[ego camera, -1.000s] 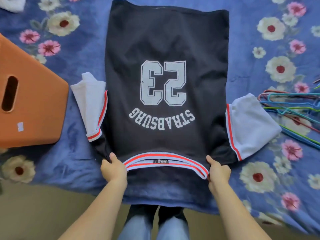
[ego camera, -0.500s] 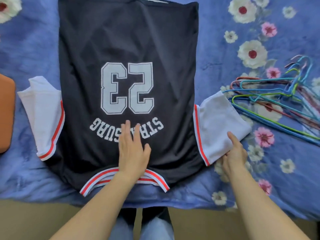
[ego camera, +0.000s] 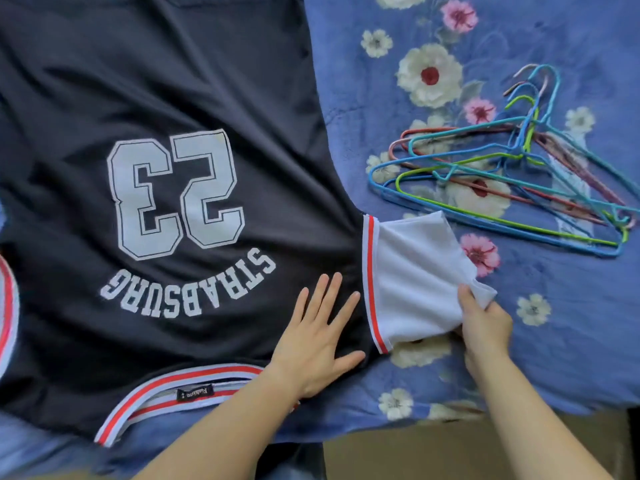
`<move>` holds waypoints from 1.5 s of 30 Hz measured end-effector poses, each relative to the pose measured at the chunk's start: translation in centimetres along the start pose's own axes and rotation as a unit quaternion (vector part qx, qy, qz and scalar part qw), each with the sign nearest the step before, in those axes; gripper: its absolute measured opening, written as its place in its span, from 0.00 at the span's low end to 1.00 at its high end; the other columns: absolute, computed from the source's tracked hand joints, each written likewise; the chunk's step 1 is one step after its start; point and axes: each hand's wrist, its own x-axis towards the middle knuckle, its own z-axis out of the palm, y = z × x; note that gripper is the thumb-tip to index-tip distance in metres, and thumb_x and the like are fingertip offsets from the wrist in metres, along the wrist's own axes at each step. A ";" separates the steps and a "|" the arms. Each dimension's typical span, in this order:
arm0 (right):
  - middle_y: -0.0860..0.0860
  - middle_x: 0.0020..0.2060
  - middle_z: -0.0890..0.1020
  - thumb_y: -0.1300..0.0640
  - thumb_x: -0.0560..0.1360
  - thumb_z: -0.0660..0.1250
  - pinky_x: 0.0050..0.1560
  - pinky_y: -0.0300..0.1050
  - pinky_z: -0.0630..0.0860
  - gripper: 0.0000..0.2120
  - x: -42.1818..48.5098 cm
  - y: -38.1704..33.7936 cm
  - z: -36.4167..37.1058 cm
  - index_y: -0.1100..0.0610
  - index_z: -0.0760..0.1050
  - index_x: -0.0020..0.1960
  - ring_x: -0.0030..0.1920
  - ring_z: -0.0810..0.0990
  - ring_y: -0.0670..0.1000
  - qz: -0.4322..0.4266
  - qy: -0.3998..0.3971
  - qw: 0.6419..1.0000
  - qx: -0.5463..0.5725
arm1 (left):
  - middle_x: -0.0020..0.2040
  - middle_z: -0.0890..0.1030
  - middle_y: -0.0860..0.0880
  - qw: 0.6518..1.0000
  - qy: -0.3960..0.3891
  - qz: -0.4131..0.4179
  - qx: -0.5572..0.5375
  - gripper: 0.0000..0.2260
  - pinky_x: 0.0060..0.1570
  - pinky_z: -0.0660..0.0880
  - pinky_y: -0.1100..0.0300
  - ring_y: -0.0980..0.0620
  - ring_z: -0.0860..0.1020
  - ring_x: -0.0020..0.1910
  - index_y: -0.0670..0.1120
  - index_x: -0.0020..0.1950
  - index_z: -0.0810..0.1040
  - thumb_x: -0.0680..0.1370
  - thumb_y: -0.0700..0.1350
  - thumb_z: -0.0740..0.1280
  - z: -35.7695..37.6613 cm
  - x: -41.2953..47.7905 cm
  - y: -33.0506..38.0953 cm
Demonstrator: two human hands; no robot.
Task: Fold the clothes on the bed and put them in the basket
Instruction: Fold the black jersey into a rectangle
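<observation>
Navy number-23 jersey (ego camera: 156, 98) lies flat on the bed (ego camera: 575, 348): left hand (ego camera: 317, 344), fingers spread, presses its shoulder; right hand (ego camera: 485, 327) pinches the rightward-jutting white sleeve (ego camera: 412, 278) at its outer corner.

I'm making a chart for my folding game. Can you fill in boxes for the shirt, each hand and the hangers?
jersey: dark navy, number 23, spread flat on the flowered blanket
left hand: fingers straight, pressing flat on the jersey
right hand: pinching the white sleeve
hangers: coloured pile, right of the jersey
basket: not in view
</observation>
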 end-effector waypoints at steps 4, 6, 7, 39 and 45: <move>0.52 0.47 0.84 0.54 0.69 0.77 0.47 0.50 0.79 0.11 1.4 -0.8 0.1 0.56 0.80 0.48 0.45 0.82 0.52 0.077 -0.053 0.983 0.156 | 0.79 0.51 0.38 0.999 -0.037 0.032 0.009 0.45 0.72 0.50 0.44 0.41 0.49 0.78 0.42 0.79 0.55 0.69 0.64 0.62 1.3 -1.4 1.9; 0.51 0.44 0.84 0.60 0.69 0.76 0.43 0.45 0.79 0.08 1.7 -1.7 0.7 0.57 0.80 0.45 0.41 0.81 0.50 0.059 -0.076 0.986 0.138 | 0.79 0.50 0.38 0.997 -0.051 0.051 0.038 0.40 0.72 0.51 0.44 0.40 0.50 0.78 0.40 0.78 0.55 0.70 0.57 0.60 1.5 -1.5 2.0; 0.49 0.42 0.83 0.62 0.69 0.75 0.41 0.43 0.78 0.07 1.9 -2.1 0.9 0.57 0.79 0.45 0.39 0.80 0.48 0.037 -0.084 0.990 0.107 | 0.79 0.50 0.39 0.996 -0.052 0.050 0.046 0.37 0.72 0.51 0.45 0.40 0.50 0.78 0.39 0.78 0.55 0.72 0.54 0.58 1.5 -1.4 2.0; 0.55 0.75 0.65 0.50 0.71 0.57 0.72 0.58 0.55 0.34 -29.3 5.2 21.6 0.58 0.63 0.76 0.76 0.60 0.59 -0.628 -0.307 0.512 -0.499 | 0.56 0.79 0.48 0.525 0.344 -0.619 -0.472 0.24 0.44 0.71 0.63 0.44 0.77 0.59 0.39 0.64 0.73 0.75 0.51 0.72 -10.9 -18.6 -27.8; 0.53 0.72 0.69 0.50 0.66 0.65 0.68 0.59 0.59 0.38 -30.4 4.4 23.5 0.55 0.63 0.75 0.72 0.65 0.61 -0.611 -0.299 0.516 -0.521 | 0.63 0.74 0.46 0.742 0.172 -0.536 -0.365 0.40 0.56 0.72 0.49 0.41 0.74 0.59 0.55 0.77 0.54 0.71 0.41 0.72 -12.0 -18.3 -27.7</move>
